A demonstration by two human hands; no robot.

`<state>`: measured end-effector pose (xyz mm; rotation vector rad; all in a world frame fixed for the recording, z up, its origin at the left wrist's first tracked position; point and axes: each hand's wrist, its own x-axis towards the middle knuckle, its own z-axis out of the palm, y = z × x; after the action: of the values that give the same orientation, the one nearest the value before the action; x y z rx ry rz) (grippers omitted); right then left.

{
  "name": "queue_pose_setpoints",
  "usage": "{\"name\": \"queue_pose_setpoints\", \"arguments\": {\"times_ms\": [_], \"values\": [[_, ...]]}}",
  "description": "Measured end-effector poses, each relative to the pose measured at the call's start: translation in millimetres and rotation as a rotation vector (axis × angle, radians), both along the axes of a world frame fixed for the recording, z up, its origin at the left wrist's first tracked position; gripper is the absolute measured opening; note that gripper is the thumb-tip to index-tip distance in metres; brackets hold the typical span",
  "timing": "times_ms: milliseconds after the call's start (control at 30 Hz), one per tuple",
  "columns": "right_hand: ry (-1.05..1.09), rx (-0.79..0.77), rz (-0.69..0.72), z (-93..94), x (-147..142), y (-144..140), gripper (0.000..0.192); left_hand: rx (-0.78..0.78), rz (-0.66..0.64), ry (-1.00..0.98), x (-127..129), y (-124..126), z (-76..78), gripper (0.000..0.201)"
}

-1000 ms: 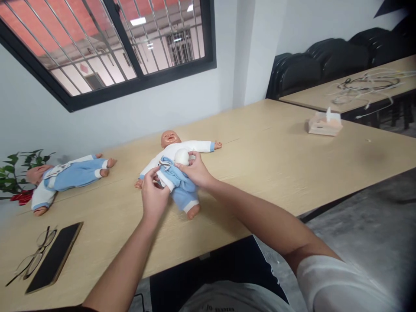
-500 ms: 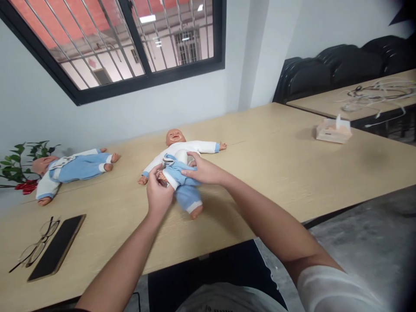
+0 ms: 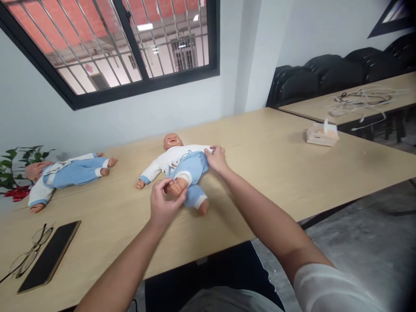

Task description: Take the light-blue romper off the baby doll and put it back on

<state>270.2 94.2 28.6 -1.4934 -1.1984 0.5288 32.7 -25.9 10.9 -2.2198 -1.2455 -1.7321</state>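
A baby doll (image 3: pixel 173 141) lies on its back on the table, its head toward the wall. It wears a white top (image 3: pixel 159 164) with blue cuffs and light blue trousers (image 3: pixel 195 167). My left hand (image 3: pixel 165 201) is closed around one bare foot (image 3: pixel 177 187) of the doll, and that leg is raised and bent. At the right edge of the trousers, close to the doll's sleeve end, my right hand (image 3: pixel 217 159) pinches the blue cloth. The other foot (image 3: pixel 203 207) rests nearer me and looks blurred.
A second doll (image 3: pixel 78 171) in similar clothes lies at the left, beside a potted plant (image 3: pixel 19 167). Eyeglasses (image 3: pixel 30 253) and a dark phone (image 3: pixel 50 255) lie front left. A tissue box (image 3: pixel 321 134) stands at the right. Cables (image 3: pixel 360 102) lie on another table near stacked black chairs (image 3: pixel 299 84).
The trousers, bunched up before, are now spread over the doll's raised leg. My right hand has moved right and up with the cloth edge. The doll's foot now shows in my left hand.
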Motion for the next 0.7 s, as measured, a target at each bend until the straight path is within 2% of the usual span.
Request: {"name": "queue_pose_setpoints", "arguments": {"times_ms": [67,133,200,233,333,433,500,600,667,700], "values": [[-0.085,-0.033,0.097,12.1,0.1,-12.6,0.043,-0.067,-0.029,-0.042,3.4,0.4,-5.7,0.061],[-0.078,-0.164,0.342,23.1,-0.3,-25.5,0.057,-0.151,-0.103,-0.037,9.0,-0.7,-9.9,0.067],[0.007,-0.302,0.577,29.0,0.6,-34.7,0.069,-0.253,-0.245,0.024,15.6,-3.1,-12.0,0.069],[0.029,-0.335,0.648,29.5,2.1,-37.2,0.074,-0.299,-0.33,0.077,18.5,-4.3,-12.5,0.068],[-0.037,-0.31,0.709,24.4,11.7,-36.7,0.092,-0.379,-0.547,0.284,22.0,-5.6,-12.4,0.06],[-0.185,-0.282,0.779,18.1,24.4,-30.2,0.092,-0.376,-0.634,0.403,16.4,-1.1,-11.4,0.046],[-0.274,-0.291,0.833,18.2,30.4,-26.5,0.087,-0.343,-0.612,0.404,10.0,4.8,-10.1,0.032],[-0.392,-0.304,0.877,25.2,32.0,-25.1,0.078,-0.323,-0.451,0.368,0.9,15.3,-8.4,0.018],[-0.494,-0.29,0.818,31.0,27.4,-30.7,0.074,-0.367,-0.278,0.309,-3.7,21.9,-9.0,0.018],[-0.555,-0.262,0.737,33.0,23.5,-37.0,0.071,-0.409,-0.187,0.258,-5.7,24.8,-10.2,0.021]]}}
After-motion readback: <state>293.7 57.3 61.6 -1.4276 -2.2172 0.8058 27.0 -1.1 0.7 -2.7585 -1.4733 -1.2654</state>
